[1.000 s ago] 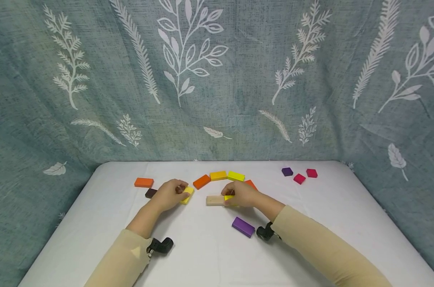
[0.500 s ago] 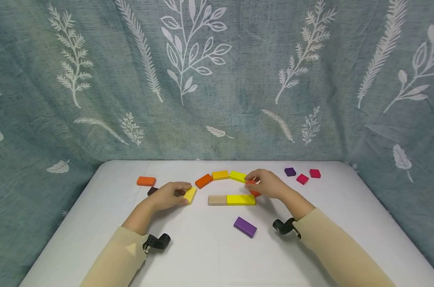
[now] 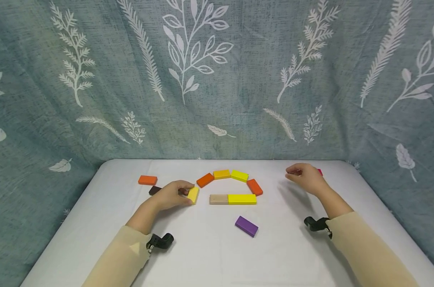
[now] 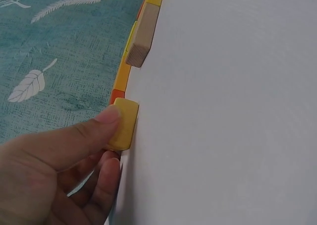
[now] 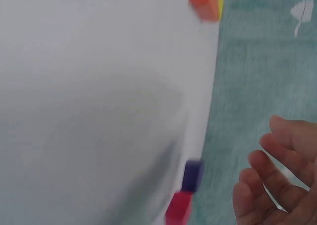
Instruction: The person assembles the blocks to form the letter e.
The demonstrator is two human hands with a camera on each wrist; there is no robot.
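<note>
My left hand (image 3: 169, 195) pinches a pale yellow block (image 3: 193, 195) between thumb and fingers at the left end of an arc of blocks. The left wrist view shows the thumb across the face of this yellow block (image 4: 128, 123). My right hand (image 3: 306, 177) hovers at the back right with loosely bent fingers and nothing between them. In the right wrist view, a dark purple block (image 5: 193, 175) and a crimson block (image 5: 178, 208) lie below the right hand (image 5: 277, 180); the head view hides most of them behind it.
The arc has an orange block (image 3: 205, 180), an amber block (image 3: 222, 174), a bright yellow block (image 3: 239, 176) and a red-orange block (image 3: 254, 187). Below are a plain wooden block (image 3: 218, 199), a long yellow block (image 3: 242, 199) and a purple block (image 3: 247, 226). Left lie orange (image 3: 147, 180) and dark brown (image 3: 154, 190) blocks.
My right hand has let go of the long yellow block, touched the red-orange block at the arc's right end, then moved right over the small blocks. My left hand keeps holding the pale yellow block.
</note>
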